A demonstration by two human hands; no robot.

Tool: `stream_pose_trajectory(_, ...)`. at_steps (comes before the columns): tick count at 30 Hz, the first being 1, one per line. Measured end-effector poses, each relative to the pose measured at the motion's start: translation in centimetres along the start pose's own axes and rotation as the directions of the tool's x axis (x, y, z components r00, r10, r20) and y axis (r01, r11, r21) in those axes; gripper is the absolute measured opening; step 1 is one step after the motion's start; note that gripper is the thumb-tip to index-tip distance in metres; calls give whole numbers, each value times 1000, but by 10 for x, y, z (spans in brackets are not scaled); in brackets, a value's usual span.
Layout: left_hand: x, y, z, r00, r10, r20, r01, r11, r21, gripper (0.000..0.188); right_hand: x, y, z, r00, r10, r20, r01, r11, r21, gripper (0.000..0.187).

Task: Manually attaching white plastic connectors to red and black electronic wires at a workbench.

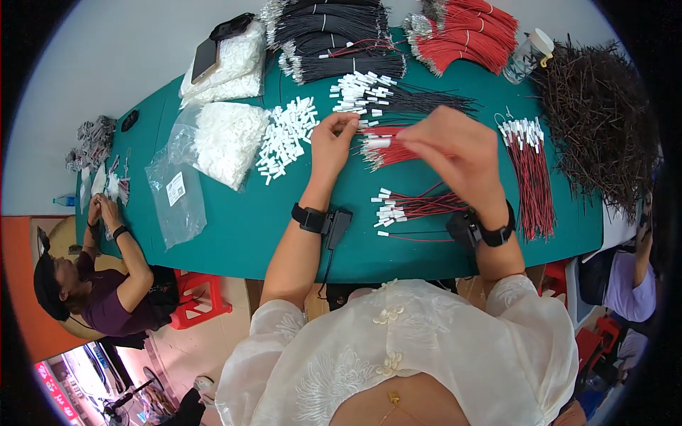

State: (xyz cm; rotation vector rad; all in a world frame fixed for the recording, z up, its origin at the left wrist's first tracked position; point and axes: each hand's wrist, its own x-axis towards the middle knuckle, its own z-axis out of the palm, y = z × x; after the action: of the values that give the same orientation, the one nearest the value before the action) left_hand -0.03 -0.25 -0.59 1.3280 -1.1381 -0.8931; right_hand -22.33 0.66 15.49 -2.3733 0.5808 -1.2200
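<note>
My left hand [335, 138] has its thumb and forefinger pinched together beside small white connector housings; what sits between the fingertips is too small to make out. Slightly blurred, my right hand [458, 145] is closed at the fingertips on a red wire, with a white connector housing [379, 143] at its left end. Under and beside that hand lie loose red wires [387, 157] with bare metal ends. Black wires with white housings [362, 89] are spread just beyond. Nearer to me rests a bunch of red and black wires with white housings [398, 211].
Loose white housings [288, 135] and a bag of them [227, 142] lie left. Bundles of black wires [327, 28] and red wires [465, 35] are at the back. Right are finished-looking wires [529, 177], a glass cup [527, 57] and a dark wire heap [600, 113]. Another person [106, 284] works left.
</note>
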Motion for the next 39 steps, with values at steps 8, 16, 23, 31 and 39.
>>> stream_pose_trajectory(8,-3,6,6,959,283,-4,-261,889,375,21,-24,44,10,887,239,395,-153,959,-238,16)
stream_pose_trajectory(16,-4,5,7,956,275,102,-286,802,524,21,-38,97,42,917,316,243,-265,938,-222,13)
stream_pose_trajectory(23,-5,8,5,959,262,109,-279,803,526,19,-40,107,56,939,268,217,-212,945,-250,12)
stream_pose_trajectory(31,-4,11,5,962,257,89,-267,825,498,16,-41,107,61,940,252,229,-195,950,-242,12)
stream_pose_trajectory(39,-2,9,4,955,282,92,-286,791,541,13,-40,104,64,923,240,300,-174,958,-229,12)
